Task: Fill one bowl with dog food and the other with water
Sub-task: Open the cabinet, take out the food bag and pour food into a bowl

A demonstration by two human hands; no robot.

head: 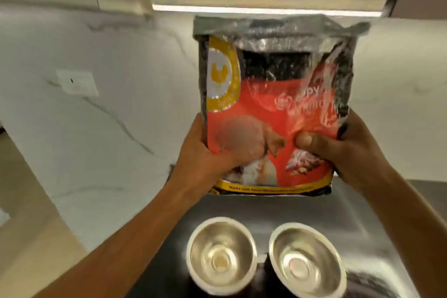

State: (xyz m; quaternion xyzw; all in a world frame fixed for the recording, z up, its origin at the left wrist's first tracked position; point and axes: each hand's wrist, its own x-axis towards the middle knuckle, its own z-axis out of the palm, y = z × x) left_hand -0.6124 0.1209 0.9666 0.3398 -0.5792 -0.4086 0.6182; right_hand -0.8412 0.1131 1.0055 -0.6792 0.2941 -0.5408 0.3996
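Both hands, left hand (205, 152) and right hand (348, 152), clasped the upright dog food bag (268, 104); it looked best to tip slowly over one bowl (221, 256).

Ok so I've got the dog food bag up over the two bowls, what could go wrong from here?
1. The left hand and right hand grip the red and black plastic dog food bag low, so its top could flop and spill.
2. The two round steel bowls sit close together, so kibble may land in both.
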